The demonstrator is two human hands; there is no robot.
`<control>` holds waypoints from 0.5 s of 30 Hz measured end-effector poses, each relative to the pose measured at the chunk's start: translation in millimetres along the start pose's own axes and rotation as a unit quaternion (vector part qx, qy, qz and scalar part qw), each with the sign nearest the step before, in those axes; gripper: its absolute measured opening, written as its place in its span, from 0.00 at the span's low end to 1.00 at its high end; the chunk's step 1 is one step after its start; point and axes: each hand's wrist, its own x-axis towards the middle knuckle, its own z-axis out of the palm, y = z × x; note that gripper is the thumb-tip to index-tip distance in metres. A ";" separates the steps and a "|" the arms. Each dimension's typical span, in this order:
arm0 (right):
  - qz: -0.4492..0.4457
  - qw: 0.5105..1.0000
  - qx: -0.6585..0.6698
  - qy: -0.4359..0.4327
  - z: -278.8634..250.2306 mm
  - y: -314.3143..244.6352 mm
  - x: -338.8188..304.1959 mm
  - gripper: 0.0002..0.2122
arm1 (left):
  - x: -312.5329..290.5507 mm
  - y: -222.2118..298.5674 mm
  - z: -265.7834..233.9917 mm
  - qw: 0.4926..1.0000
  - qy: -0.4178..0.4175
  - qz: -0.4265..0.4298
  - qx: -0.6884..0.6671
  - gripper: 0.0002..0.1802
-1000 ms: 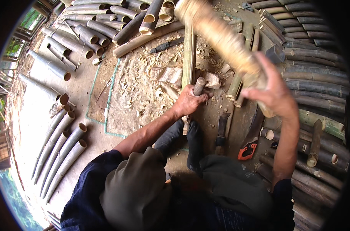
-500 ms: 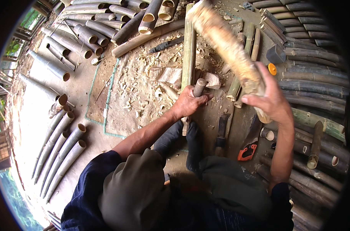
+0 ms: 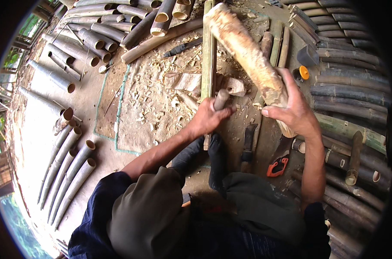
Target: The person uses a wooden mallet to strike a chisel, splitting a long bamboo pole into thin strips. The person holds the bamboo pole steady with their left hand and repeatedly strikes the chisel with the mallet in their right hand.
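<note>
My right hand [image 3: 296,111] is closed round the narrow end of a rough wooden mallet [image 3: 247,49], a pale club with a chewed-looking surface. The mallet's thick end is raised at the upper left, overlapping the top of a long split bamboo piece [image 3: 208,69] in this view. My left hand [image 3: 208,117] is wrapped round a tool with a round handle [image 3: 221,98]; the handle's butt sticks up past the thumb, and its working end is hidden. That hand lies over the bamboo, whose lower end shows between my dark-covered feet [image 3: 215,164].
A wooden block [image 3: 185,82] lies under the bamboo amid shavings on a mat [image 3: 140,112]. On the right rest a blade [image 3: 248,142], an orange-handled saw [image 3: 278,166] and a yellow-lidded container [image 3: 303,73]. Bamboo tubes [image 3: 77,181] lie left, with more stacked right [image 3: 351,93].
The mallet, blurred by motion before, now appears sharper, its thick end slightly lower. My left hand keeps its hold on the round-handled tool over the bamboo. The whole view has shifted a little.
</note>
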 end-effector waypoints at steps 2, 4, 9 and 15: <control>-0.021 0.996 0.064 0.063 -4.7 0.3 -14.7 0.44 | -26.1 15.8 -2.3 0.993 -0.088 0.012 0.081 0.07; -0.002 0.991 0.102 0.083 -13.8 -6.6 -24.8 0.44 | -42.7 17.0 -6.5 0.994 -0.096 0.054 0.023 0.07; 0.013 0.973 0.147 0.175 -18.0 -9.9 -49.7 0.43 | -22.3 20.0 3.0 0.975 0.163 0.007 -0.153 0.11; 0.008 0.946 0.209 0.248 -4.4 18.8 -83.5 0.38 | -48.9 25.5 32.2 0.867 -0.261 0.351 0.238 0.13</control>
